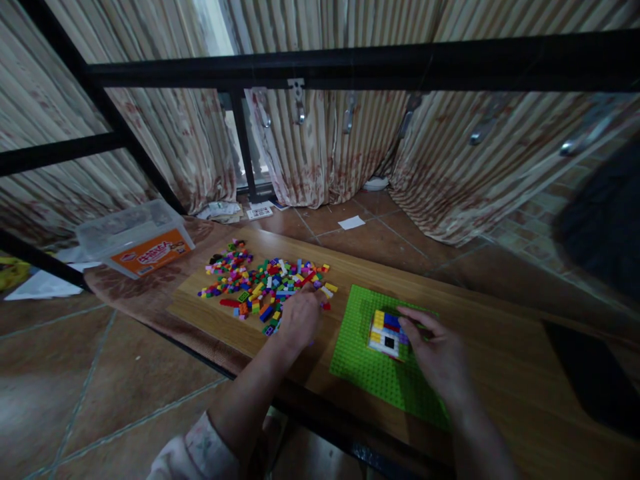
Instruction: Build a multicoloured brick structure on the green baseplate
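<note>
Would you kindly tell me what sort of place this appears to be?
Probably a room in a home: long patterned curtains hang over a tiled floor, and colourful toy bricks lie spread on a wooden board.

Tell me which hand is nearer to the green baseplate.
Right. The right hand is over the green baseplate, at the brick build; the left hand is off its left side, at the loose bricks.

Pale, flower-patterned left sleeve [199, 451]
</note>
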The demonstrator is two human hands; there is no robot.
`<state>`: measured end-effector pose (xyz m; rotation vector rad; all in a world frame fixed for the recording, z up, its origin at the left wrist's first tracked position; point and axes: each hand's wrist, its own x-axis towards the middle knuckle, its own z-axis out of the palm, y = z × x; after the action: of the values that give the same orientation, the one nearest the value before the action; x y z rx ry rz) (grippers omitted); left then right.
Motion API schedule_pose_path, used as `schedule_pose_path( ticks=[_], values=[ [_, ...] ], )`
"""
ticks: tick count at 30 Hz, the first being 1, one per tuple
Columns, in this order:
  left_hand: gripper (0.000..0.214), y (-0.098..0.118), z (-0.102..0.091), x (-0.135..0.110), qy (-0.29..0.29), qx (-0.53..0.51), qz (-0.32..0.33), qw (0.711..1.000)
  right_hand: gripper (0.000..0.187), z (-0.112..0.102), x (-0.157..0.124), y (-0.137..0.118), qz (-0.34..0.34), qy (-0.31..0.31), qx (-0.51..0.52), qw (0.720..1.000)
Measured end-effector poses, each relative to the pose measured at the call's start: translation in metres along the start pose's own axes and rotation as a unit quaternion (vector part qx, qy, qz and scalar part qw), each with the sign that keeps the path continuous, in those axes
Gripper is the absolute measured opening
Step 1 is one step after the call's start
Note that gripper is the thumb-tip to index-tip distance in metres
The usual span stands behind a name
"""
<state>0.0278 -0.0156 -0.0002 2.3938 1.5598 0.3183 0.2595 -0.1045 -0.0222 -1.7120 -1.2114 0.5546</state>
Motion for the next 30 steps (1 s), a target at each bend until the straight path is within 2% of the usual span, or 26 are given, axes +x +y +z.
schedule_pose_path(
  ticks=[11,17,21,24,30],
  values=[
    [0.019,-0.002,0.001,-0.002,0.026,-0.013,0.028,0.999,0.033,-0.003,-0.003,-0.015,-0.018,0.053,-0.024,0.998],
    [0.020,-0.023,-0.008,-0.003,-0.012,-0.063,0.017,0.998,0.032,-0.004,-0.002,-0.011,-0.034,0.048,-0.044,0.997],
    [0.023,-0.031,-0.013,-0.001,0.003,-0.055,-0.014,0.998,0.032,-0.003,-0.002,-0.012,-0.033,0.051,-0.051,0.997],
    [0.026,-0.029,-0.013,0.002,0.024,-0.012,-0.021,0.999,0.033,-0.002,-0.002,-0.012,-0.030,0.048,-0.058,0.997],
    [0.031,-0.018,-0.007,0.002,0.014,0.026,0.013,0.999,0.035,-0.003,-0.002,-0.009,-0.037,0.037,-0.080,0.995]
  ],
)
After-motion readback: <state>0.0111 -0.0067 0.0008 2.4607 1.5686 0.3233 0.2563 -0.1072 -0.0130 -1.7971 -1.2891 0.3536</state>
